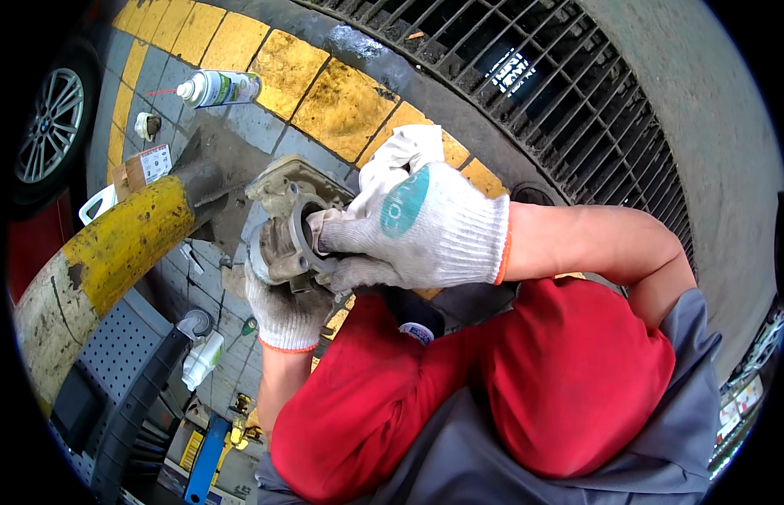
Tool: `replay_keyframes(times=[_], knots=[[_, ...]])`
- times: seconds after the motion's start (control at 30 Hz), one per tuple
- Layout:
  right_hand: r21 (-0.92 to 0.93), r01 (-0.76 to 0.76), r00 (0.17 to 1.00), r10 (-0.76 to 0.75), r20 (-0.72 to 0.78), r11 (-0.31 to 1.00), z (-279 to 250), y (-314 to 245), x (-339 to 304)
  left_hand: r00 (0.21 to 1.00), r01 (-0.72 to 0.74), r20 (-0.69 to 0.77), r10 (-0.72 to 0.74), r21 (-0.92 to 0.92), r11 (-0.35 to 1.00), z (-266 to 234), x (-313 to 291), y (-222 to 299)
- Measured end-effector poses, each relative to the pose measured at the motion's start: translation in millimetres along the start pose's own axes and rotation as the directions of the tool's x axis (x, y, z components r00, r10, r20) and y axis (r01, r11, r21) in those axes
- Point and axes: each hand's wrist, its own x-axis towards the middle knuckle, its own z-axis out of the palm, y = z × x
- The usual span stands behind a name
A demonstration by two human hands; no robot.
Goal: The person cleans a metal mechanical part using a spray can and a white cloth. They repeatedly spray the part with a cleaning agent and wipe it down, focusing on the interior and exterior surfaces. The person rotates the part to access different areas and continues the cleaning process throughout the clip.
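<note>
Between my gloved hands is a dirty cast metal housing with a round bore and a flat flange on its far side. My left hand, in a white knit glove with an orange hem, grips it from the near underside, its fingers partly hidden. My right hand, gloved alike with a green patch on the back, is closed on a white cloth. Part of this cloth sticks up beyond the knuckles. The right fingertips push into the mouth of the bore; what lies deeper inside is hidden.
A spray can with a red straw lies on the tiles, far left. A yellow curved post rises beside a grey perforated cart. A floor grate runs along the far right. A car wheel stands at far left.
</note>
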Motion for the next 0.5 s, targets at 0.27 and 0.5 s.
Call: replay_keyframes(times=[0.27, 0.5], knots=[[0.058, -0.019, 0.994, 0.025, -0.103, 0.998, 21.3, 8.3, -4.0, 0.951, -0.073, -0.305, 0.057, -0.041, 0.997, -9.0, 5.7, -1.3], [0.083, -0.022, 1.0, 0.023, -0.016, 0.996, 7.3, 7.4, 3.9, 0.99, -0.079, -0.116, 0.074, -0.034, 0.996, -13.0, -3.1, 0.3]])
